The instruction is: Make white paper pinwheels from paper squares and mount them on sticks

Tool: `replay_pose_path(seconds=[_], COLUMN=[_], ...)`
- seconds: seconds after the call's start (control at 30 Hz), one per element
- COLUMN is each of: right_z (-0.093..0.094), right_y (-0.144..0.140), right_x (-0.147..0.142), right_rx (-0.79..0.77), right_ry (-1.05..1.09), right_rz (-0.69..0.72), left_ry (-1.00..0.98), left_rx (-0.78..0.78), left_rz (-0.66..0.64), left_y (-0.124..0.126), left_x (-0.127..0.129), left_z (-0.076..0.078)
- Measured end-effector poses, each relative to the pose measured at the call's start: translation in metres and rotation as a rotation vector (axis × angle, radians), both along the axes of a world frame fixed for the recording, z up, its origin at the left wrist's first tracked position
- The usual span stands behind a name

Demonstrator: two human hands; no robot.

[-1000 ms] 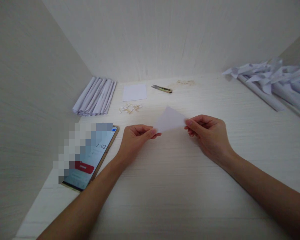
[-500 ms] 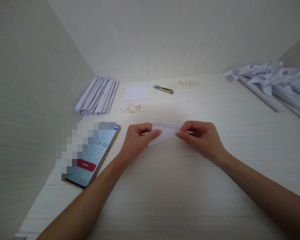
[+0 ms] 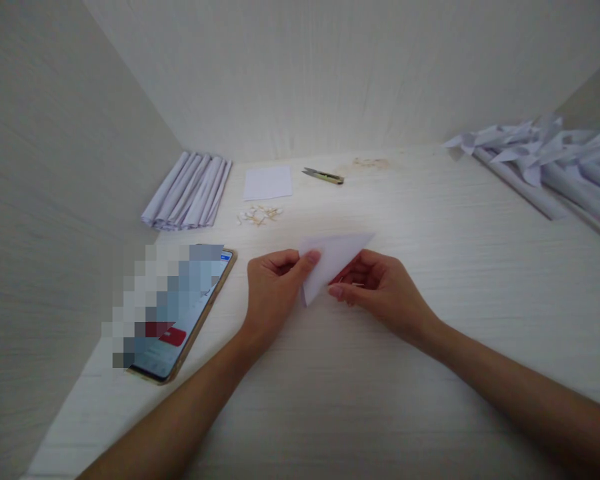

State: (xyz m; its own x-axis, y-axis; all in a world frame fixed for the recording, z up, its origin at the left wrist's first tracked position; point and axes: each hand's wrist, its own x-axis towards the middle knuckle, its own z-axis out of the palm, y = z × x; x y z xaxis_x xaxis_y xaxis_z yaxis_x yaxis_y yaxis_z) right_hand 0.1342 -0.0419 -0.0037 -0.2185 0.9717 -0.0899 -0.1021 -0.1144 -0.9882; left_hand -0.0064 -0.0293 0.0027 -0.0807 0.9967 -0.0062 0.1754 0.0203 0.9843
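My left hand [image 3: 275, 290] pinches a folded piece of white paper [image 3: 325, 260] at its left end, with the thumb on top and the other fingers mostly hidden behind. The paper has a triangular shape, one point towards the upper right and another pointing down. Along its lower right edge is my right hand [image 3: 377, 283]. Its curled fingers lie beside and partly behind that edge, while the thumb stands off in front, parted from the index finger. Both hands are over the middle of the pale table [image 3: 325, 393].
Left: rolled paper tubes [image 3: 187, 193] and a phone [image 3: 190, 333], partly pixelated. Further back are a square white sheet [image 3: 267, 183], small cotton-tipped sticks [image 3: 260, 215], thread snips [image 3: 323, 176] and scattered bits [image 3: 371, 163]. Paper pinwheels on tubes [image 3: 540, 160] lie right, near the walls.
The paper has turned and now shows a triangular face. My right hand has let go of its right end and moved left and down along the edge. My left hand keeps its grip.
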Motion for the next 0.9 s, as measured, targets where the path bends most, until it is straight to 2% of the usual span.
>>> replay_pose_path(seconds=[0.27,0.6,0.77,0.9], right_z=[-0.0008,-0.0023,-0.0026,-0.0037], right_y=[0.0010,0.0022,0.0033,0.0029], right_x=[-0.0006,0.0023,0.0023,0.0021], right_rx=[-0.065,-0.083,-0.107,-0.075], right_ry=[0.041,0.109,0.160,0.146], right_rz=[-0.039,-0.120,-0.134,-0.098], left_ry=[-0.028,-0.105,-0.038,0.113], left_rx=[-0.002,0.004,0.100,0.159], left_rz=[-0.055,-0.279,-0.376,-0.314], left_y=[-0.0024,-0.0027,-0.0011,-0.0009], left_x=[0.0031,0.0039,0.0008,-0.0009], left_z=[-0.0028,0.0028,0.0002,-0.0012])
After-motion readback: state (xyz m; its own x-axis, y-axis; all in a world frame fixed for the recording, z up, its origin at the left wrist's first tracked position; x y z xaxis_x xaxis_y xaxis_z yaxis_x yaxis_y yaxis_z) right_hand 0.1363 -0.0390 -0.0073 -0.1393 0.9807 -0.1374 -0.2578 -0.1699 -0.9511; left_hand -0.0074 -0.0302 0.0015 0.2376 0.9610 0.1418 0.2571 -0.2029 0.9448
